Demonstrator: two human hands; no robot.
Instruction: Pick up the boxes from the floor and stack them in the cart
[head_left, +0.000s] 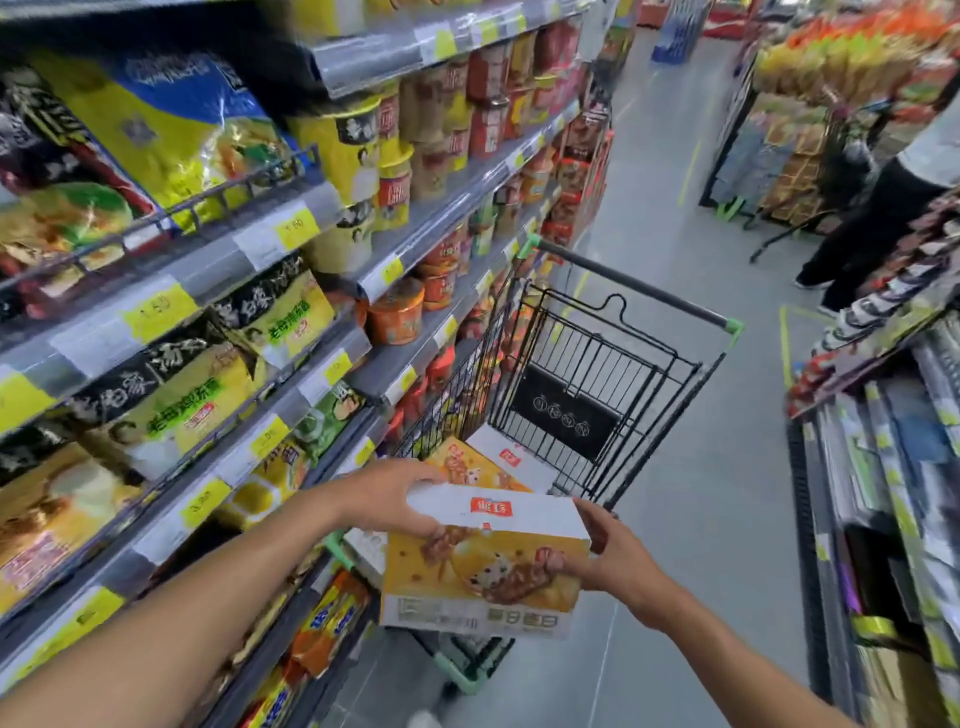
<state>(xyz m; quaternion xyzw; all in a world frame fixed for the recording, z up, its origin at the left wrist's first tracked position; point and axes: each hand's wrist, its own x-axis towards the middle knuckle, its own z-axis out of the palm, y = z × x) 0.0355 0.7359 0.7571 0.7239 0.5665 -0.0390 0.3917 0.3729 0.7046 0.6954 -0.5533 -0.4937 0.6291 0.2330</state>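
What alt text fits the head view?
A person's left hand and right hand hold a yellow-and-white box over a black wire cart already holding similar boxes, in a supermarket aisle. Noodle shelves line the left side.

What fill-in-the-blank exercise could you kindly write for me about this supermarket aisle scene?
1. The left hand and right hand grip ____ box between them.
2. The handle of the cart has ____ end caps.
3. The cart stands close beside the shelves on the person's ____ side.

Missing words: one; green; left.
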